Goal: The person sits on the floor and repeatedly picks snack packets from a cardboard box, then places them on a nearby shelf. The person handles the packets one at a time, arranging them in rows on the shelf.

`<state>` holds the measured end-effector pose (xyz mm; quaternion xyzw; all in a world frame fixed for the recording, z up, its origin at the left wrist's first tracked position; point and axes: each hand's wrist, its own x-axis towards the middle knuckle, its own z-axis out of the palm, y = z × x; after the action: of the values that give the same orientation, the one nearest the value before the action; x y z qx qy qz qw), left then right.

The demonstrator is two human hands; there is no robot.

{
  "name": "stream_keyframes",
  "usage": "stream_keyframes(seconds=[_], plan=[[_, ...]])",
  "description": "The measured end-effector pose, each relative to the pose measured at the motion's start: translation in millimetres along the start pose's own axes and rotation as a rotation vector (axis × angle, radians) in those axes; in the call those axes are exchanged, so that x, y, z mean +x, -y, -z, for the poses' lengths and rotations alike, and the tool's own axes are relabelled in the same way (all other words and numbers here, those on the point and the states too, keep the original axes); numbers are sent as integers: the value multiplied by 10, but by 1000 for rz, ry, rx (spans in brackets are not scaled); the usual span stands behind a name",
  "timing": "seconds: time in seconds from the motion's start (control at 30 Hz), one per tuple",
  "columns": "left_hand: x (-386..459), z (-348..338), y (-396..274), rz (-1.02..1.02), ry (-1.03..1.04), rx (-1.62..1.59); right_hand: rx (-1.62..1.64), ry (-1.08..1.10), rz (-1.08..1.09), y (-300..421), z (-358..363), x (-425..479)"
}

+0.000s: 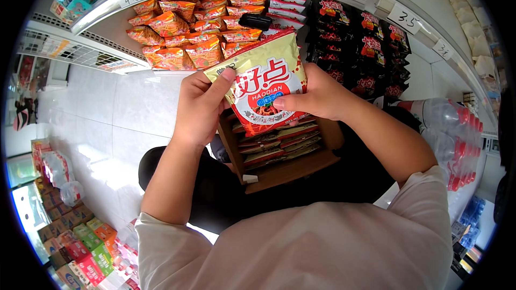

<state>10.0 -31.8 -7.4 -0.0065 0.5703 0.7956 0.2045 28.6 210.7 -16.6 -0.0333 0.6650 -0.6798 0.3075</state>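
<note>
A cream and red snack packet (pixel 268 84) is held up between both hands, its printed front towards the camera. My left hand (pixel 203 102) pinches its left edge, thumb on the front. My right hand (pixel 314 92) grips its right side, thumb lying over the lower front. Below the packet, an open cardboard box (pixel 290 169) rests near my lap, with several flat cream and red packets (pixel 282 145) stacked inside. Just beyond the hands, the shelf holds rows of orange snack bags (pixel 203 52), red and white packets (pixel 286 6) and black packets (pixel 371 50). A small black object (pixel 255 21) lies on the orange bags.
A shelf edge with handwritten price cards (pixel 403 18) curves above the goods. Shrink-wrapped plastic bottles with red caps (pixel 447 129) stand at the right. Stacked drink cartons (pixel 86 245) are at the lower left, on the tiled floor (pixel 133 104). A wire mesh rack (pixel 86 50) is at the upper left.
</note>
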Motion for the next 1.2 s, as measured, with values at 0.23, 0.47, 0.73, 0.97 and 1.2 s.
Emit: stream_keyframes(seconds=[0.23, 0.47, 0.73, 0.97, 1.2], plan=[[68, 154, -59, -71, -39, -93, -66, 32, 230, -189, 68, 88], [58, 123, -160, -140, -64, -28, 116, -34, 71, 66, 26, -47], [-16, -30, 26, -54, 21, 261, 104, -99, 216, -47, 40, 22], [-10, -49, 37, -97, -31, 164, 53, -107, 209, -17, 31, 14], [12, 14, 65, -183, -157, 194, 21, -121, 235, -60, 38, 21]])
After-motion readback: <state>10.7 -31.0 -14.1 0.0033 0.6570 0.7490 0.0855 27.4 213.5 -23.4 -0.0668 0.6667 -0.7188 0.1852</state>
